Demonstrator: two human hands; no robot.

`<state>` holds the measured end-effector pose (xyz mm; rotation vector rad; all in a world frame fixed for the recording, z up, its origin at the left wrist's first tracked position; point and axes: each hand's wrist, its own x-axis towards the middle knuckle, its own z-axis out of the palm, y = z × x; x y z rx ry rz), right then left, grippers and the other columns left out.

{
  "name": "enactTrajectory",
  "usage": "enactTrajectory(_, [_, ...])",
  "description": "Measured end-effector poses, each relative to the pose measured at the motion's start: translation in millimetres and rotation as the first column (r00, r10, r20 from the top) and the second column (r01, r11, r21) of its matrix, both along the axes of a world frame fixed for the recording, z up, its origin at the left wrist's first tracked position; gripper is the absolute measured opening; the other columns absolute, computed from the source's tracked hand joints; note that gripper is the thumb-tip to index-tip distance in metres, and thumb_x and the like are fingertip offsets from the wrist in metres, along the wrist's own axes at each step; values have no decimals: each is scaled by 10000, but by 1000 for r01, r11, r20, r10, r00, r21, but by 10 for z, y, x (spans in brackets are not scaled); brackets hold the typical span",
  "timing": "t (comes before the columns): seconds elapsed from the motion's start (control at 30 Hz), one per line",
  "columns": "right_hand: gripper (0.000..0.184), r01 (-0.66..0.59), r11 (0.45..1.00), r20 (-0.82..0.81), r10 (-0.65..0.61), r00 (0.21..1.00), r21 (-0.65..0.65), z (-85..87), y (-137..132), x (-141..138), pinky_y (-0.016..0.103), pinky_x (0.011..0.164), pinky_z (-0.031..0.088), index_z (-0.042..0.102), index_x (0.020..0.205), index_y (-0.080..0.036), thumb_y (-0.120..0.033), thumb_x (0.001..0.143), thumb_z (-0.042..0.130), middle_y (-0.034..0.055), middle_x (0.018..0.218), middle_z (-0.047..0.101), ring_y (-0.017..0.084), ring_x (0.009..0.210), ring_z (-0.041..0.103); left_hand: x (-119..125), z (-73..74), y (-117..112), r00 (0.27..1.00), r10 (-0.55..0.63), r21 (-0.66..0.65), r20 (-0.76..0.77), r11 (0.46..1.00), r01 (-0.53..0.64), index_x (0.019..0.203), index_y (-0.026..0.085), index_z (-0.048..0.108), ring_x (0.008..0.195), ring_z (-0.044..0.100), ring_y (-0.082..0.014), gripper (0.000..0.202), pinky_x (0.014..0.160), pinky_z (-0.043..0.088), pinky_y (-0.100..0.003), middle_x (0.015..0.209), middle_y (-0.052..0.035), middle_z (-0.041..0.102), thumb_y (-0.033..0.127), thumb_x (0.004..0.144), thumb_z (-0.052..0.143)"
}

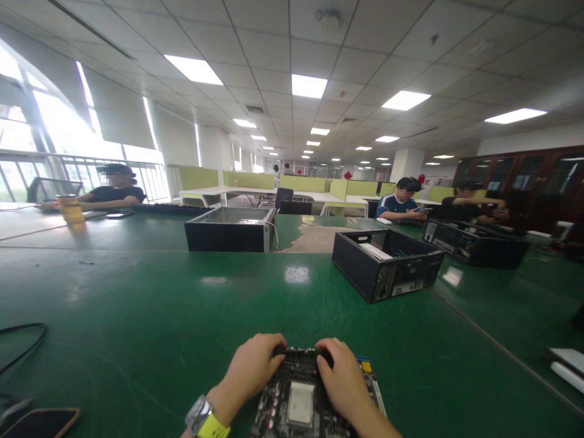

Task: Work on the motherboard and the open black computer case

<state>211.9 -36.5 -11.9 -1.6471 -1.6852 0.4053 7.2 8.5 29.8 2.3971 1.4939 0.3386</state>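
A computer motherboard (301, 404) with a silver processor in its middle lies on the green table (159, 316) at the bottom centre. My left hand (252, 370), with a watch on a yellow band at the wrist, curls its fingers over the board's far left edge. My right hand (344, 380) curls over the far right part of the same edge. The fingertips of both hands press on a dark part at the board's top. Both hands are closed on the board.
Open black computer cases stand on the table: one at centre right (387, 263), one further back (230, 229), another at far right (474, 242). A phone (41, 423) and a black cable (25, 344) lie at bottom left. Other people sit at the far left and right.
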Motion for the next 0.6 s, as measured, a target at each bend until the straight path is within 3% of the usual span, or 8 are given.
enactTrajectory(0.2, [268,4,1000,-39,-5,999,-11,-50,22,-5,308,886,392,652,979,-220,-226,769,486,48,960,654,215,959,569,148,175,-161,1000,-14,146,0,989,14,1122,227,626,1158,514,-250,342,953,415,-378,1239,-69,603,262,799,520])
enactTrajectory(0.3, [309,-12,999,-168,6,986,-31,-61,83,33,311,898,413,647,998,-204,-235,721,515,56,998,661,216,984,581,330,309,-403,994,-102,126,-31,986,105,966,240,661,1007,573,-242,222,866,445,-388,1033,-53,660,309,853,483])
enactTrajectory(0.37, [324,-21,999,-287,8,958,-41,-38,141,99,312,907,428,644,993,-193,-246,697,524,59,1021,668,216,1001,592,480,299,-559,975,-216,69,-52,973,219,930,248,667,967,588,-249,222,849,456,-400,995,-53,671,374,865,496])
enactTrajectory(0.47, [326,7,999,-423,-23,906,-41,43,223,245,338,918,442,640,980,-188,-305,690,549,62,1030,682,227,1003,608,702,13,-685,919,-392,19,-39,919,393,1073,307,652,1099,551,-312,308,890,462,-459,1208,-76,627,460,895,453])
enactTrajectory(0.6, [342,61,998,-499,-58,865,-11,142,277,409,367,916,455,651,963,-187,-384,689,596,75,1012,695,243,981,624,863,-695,-637,907,-413,-48,81,908,417,1314,436,493,1247,468,-352,438,1007,435,-537,1428,-50,482,533,906,367])
